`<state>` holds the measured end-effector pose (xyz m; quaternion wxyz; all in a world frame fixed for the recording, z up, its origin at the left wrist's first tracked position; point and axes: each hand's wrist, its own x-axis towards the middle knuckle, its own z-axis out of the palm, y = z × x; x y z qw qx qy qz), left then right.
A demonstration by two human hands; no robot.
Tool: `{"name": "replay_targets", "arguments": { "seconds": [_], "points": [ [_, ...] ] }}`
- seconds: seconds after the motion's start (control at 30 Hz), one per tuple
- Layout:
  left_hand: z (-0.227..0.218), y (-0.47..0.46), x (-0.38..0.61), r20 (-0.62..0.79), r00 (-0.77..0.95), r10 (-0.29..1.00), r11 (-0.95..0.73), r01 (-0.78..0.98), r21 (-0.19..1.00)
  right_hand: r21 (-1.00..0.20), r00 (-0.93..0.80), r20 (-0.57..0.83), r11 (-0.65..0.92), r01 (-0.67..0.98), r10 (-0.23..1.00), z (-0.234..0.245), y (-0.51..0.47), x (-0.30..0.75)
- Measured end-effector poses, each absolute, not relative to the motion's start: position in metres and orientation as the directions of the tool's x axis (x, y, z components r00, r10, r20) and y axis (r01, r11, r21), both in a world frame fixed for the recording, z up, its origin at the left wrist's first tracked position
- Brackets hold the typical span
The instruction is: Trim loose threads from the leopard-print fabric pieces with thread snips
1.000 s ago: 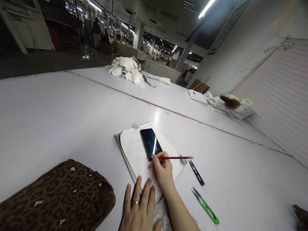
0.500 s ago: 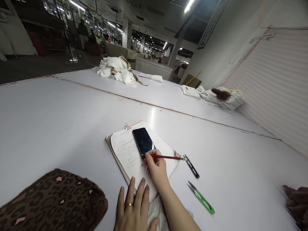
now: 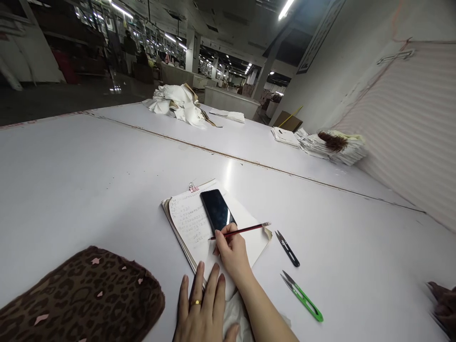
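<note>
Lower centre of frame: right hand (image 3: 231, 248) is clamping a slim red-and-black pencil (image 3: 251, 228) over a white-paged handwritten notebook (image 3: 188, 227). Left hand (image 3: 203, 314) is lying flat, fingers apart, at the notebook's lower edge. Glossy black rectangular phone (image 3: 216, 208) is resting on the notebook.

left grip (image 3: 204, 317) — gold ring (image 3: 195, 302)

The left hand (image 3: 204, 311) lies palm down, fingers slightly spread toward the far edge of the surface (image 3: 117, 204); the right hand (image 3: 231, 255), closer to that edge, curls with thumb and fingers pinched; the bare right forearm (image 3: 265, 304) slants forward and leftward.
</note>
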<state>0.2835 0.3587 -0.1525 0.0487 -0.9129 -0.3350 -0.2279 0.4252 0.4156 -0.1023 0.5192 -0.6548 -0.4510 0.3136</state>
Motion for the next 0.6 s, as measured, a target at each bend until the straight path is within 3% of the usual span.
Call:
{"name": "replay_targets", "arguments": {
  "seconds": [0.3,0.6],
  "points": [
    [-0.1516,0.3554,0.2907,0.497,0.575,0.65,-0.73,0.653,0.2,-0.948,0.376,0.059,-0.065,0.31,0.925,-0.1014,0.4173,0.4252],
    [-0.1508,0.3548,0.2905,0.504,0.57,0.649,-0.731,0.651,0.205,-0.945,0.401,0.062,-0.075,0.318,0.914,-0.0991,0.4167,0.4236]
  ]
}}
